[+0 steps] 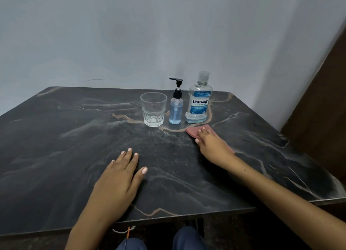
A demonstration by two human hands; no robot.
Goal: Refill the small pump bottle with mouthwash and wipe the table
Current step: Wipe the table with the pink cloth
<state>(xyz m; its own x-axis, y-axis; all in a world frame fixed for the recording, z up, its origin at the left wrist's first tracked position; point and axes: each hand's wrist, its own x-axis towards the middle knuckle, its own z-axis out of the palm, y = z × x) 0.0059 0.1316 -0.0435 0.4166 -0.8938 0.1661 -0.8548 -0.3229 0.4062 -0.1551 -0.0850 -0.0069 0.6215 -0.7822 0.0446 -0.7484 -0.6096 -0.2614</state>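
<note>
The small pump bottle (175,107), with a black pump and blue liquid inside, stands upright at the back of the dark marble table (74,146). Right of it stands the mouthwash bottle (199,103), capped and nearly drained. My right hand (211,143) presses flat on a pink cloth (194,131) just in front of the mouthwash bottle. My left hand (119,176) lies flat on the table with fingers spread, holding nothing.
An empty clear drinking glass (153,109) stands left of the pump bottle. A pale wall rises behind the table and a brown panel (322,118) stands at the right. The table's near edge runs just above my knees (189,238).
</note>
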